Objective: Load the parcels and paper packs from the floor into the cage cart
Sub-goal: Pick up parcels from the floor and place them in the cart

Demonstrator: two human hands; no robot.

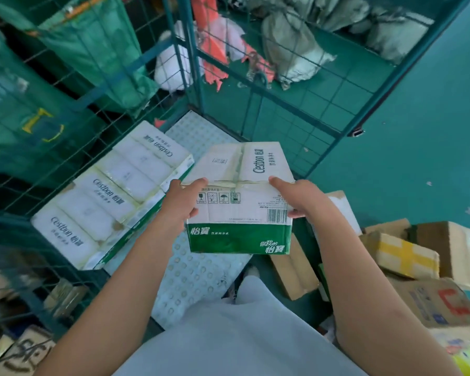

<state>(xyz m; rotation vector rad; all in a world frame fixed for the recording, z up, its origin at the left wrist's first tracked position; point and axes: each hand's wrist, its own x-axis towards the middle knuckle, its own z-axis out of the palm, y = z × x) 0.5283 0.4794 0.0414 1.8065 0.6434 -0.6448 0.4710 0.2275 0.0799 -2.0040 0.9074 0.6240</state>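
I hold a white and green Cestbon carton in the air over the perforated floor of the open cage cart. My left hand grips its left near corner, thumb on top. My right hand grips the right near corner the same way. Several matching white and green cartons lie in a row inside the cart along its left mesh wall.
Brown cardboard parcels lie piled on the teal floor at my right, one with yellow tape. A second cage behind holds grey sacks and orange bags. Green sacks fill the cage at left. My shoe stands by the cart edge.
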